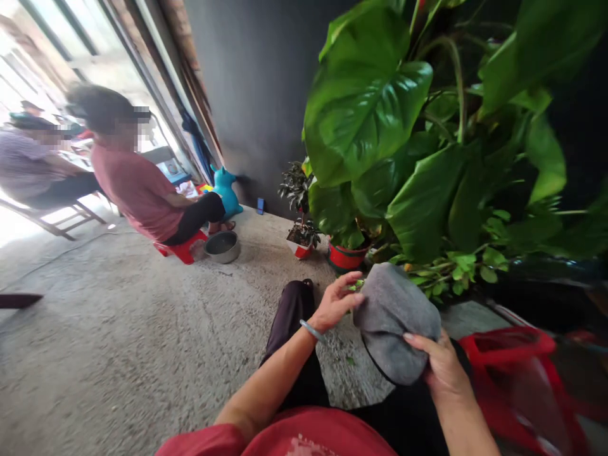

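Grey cloth: soft, felt-like grey cloth (396,320), rounded and draped in a dome, dark edging along its lower rim — held above the person's lap, just before the plants.
Right hand: right hand (439,367) under the cloth's lower right side, thumb pressed flat on the fabric, fingers curled beneath — a closed grasp on the cloth.
Left hand: left hand (337,303) at the cloth's upper left edge, fingers loosely spread, fingertips touching the fabric beside a small green leaf; whether it pinches the cloth cannot be told. A pale bangle (311,329) circles the wrist.
Foliage: broad, glossy, heart-shaped leaves of a large plant (370,107) fill the upper right; smaller leafy sprigs lie below.
Pots: a red pot (346,258) and a small white-and-red pot (300,248) stand on the floor.
Floor: rough, speckled concrete floor (142,342).
Stool: red plastic stool (517,380), right of the lap.
Background: a seated person (142,183) in a dull red shirt, a metal bowl (221,246) just beside them.
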### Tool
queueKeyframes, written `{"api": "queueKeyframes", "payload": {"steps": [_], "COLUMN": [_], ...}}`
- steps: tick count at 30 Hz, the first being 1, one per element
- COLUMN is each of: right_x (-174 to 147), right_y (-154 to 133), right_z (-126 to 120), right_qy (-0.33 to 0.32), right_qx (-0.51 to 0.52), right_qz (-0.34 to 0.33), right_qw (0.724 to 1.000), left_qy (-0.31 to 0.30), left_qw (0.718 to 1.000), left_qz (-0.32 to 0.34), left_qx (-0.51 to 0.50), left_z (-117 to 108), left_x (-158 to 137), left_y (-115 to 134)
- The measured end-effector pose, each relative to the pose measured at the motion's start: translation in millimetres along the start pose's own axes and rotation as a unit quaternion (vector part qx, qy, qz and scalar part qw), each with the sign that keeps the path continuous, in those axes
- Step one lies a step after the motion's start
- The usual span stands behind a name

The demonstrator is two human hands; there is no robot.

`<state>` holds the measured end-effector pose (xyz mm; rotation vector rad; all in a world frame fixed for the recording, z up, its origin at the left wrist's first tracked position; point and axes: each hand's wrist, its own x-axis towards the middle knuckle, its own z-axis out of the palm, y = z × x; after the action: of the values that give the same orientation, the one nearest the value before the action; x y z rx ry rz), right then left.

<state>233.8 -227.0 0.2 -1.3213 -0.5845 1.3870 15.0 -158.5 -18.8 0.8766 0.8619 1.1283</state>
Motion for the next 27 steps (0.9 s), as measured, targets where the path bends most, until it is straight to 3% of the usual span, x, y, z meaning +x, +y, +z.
{"api": "queueKeyframes", "payload": {"steps": [3, 5, 12, 19, 21, 24, 27], "right_x": [-2.3, -6.7, -25.2, -23.2, -18.9, -11.4, 2.9], "right_y": [0.8, -0.8, -11.0, 6.9, 10.8, 5.2, -11.4], "right_z": [8.9, 12.3, 18.6, 30.2, 34.0, 34.6, 23.4], "right_qy": [-0.025, -0.040, -0.037, -0.086, -0.113, -0.099, -0.152], "right_qx": [0.014, 0.014, 0.048, 0.082, 0.056, -0.045, -0.181], "right_qz": [0.010, 0.009, -0.026, 0.008, 0.030, 0.031, -0.033], "right_qw": [1.000, 0.999, 0.998, 0.993, 0.992, 0.994, 0.971], "left_qy": [-0.090, -0.118, -0.074, -0.082, -0.082, -0.055, -0.013], "left_qw": [0.995, 0.992, 0.993, 0.991, 0.992, 0.996, 0.999], "left_qz": [0.047, 0.049, -0.008, 0.034, 0.038, 0.032, 0.022], "left_qx": [0.024, 0.021, -0.087, -0.103, -0.086, -0.061, -0.046], "left_z": [17.5, 26.6, 42.7, 37.6, 33.7, 31.2, 30.9], "left_x": [-33.2, -43.9, -57.0, -65.8, -61.9, -52.3, -42.3], "left_y": [10.8, 12.0, -1.8, 9.0, 10.4, 5.4, -2.5]}}
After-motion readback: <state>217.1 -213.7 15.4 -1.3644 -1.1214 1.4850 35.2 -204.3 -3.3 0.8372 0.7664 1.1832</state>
